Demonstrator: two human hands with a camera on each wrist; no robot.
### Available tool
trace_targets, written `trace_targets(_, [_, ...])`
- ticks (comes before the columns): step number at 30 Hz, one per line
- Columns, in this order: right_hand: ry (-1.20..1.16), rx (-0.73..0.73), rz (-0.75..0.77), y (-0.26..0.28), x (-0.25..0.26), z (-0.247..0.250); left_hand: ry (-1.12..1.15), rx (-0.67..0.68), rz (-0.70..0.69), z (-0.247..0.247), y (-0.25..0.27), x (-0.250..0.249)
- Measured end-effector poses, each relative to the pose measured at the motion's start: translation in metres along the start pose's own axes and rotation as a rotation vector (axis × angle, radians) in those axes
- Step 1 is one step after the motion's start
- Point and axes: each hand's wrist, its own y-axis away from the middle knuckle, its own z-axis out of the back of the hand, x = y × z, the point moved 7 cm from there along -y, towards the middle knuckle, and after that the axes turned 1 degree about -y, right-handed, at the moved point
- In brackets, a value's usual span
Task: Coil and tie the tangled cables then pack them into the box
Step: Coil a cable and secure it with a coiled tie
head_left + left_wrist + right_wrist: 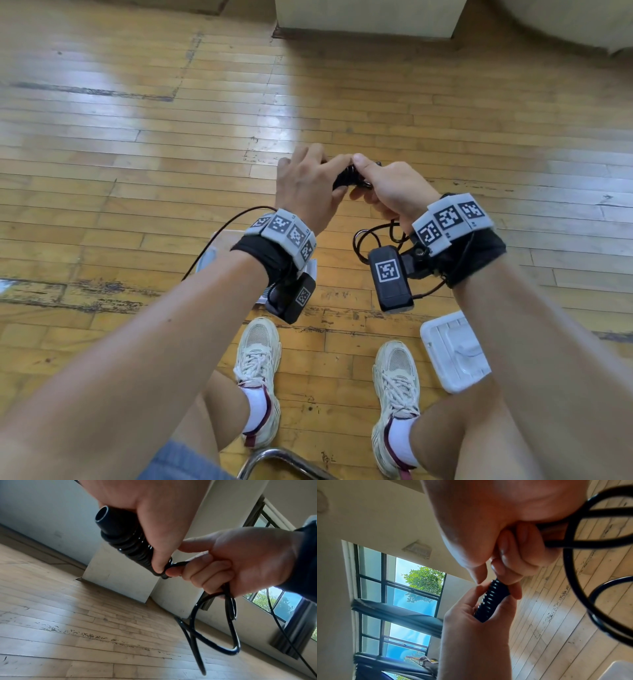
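Head view: both hands [308, 185] raised together, gripping black cable [349, 178].

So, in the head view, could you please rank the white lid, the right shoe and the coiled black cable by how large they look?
1. White lid and right shoe: look alike, so unranked.
2. Coiled black cable: smallest, mostly hidden by the left hand and right hand gripping it.

Glossy black rubbery cable [235, 639], ribbed plug sleeve [132, 543]; worn, scuffed wood floor [137, 154]; white moulded plastic lid [452, 353].
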Motion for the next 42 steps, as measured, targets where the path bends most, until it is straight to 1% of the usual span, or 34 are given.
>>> trace_targets(5, [-0.106,-0.095,-0.058,-0.002,-0.007,0.01,0.005,-0.033,-0.105,-0.002,0.003,-0.013])
trace_targets(9, [-0.168,-0.096,-0.092,-0.001,-0.009,0.011,0.024,-0.112,-0.142,0.003,0.002,-0.014])
trace_targets(13, [-0.228,-0.092,-0.086,-0.003,-0.008,0.012,0.084,-0.116,-0.152,0.003,0.004,-0.02])
trace_targets(15, [-0.204,-0.089,-0.068,-0.004,-0.007,0.013,0.136,-0.11,-0.114,0.003,0.004,-0.019])
trace_targets(16, [-0.19,-0.083,-0.056,-0.005,-0.006,0.014,0.182,-0.086,-0.074,0.002,0.003,-0.016])
trace_targets(18, [-0.174,-0.06,-0.03,-0.006,-0.004,0.014,0.306,-0.001,0.051,-0.002,0.001,-0.006])
trace_targets(20, [-0.178,-0.03,0.001,-0.007,-0.001,0.015,0.488,0.123,0.211,-0.009,-0.002,0.004])
trace_targets(22, [-0.184,0.002,0.033,-0.008,0.003,0.014,0.704,0.317,0.348,-0.017,-0.003,0.008])
trace_targets(24, [-0.156,0.032,0.066,-0.009,0.005,0.013,0.895,0.488,0.407,-0.02,-0.003,0.005])
trace_targets(26, [-0.125,0.066,0.101,-0.009,0.007,0.011,1.014,0.561,0.431,-0.016,-0.002,0.002])
trace_targets(28, [-0.113,0.096,0.126,-0.008,0.008,0.011,1.086,0.6,0.448,-0.014,0.001,0.002])
trace_targets(31, [-0.119,0.145,0.147,-0.006,0.009,0.011,1.135,0.659,0.465,-0.015,0.003,0.005])
trace_targets(33, [-0.144,0.192,0.153,-0.005,0.01,0.01,1.19,0.668,0.479,-0.014,0.004,0.005])
trace_targets(38, [-0.217,0.284,0.154,-0.005,0.007,0.006,1.258,0.59,0.499,-0.009,0.001,0.01])
trace_targets(40, [-0.149,0.28,0.176,-0.005,0.006,0.007,1.284,0.55,0.515,-0.006,-0.001,0.013])
trace_targets(42, [-0.02,0.236,0.2,-0.005,0.005,0.011,1.279,0.505,0.527,-0.003,-0.002,0.015])
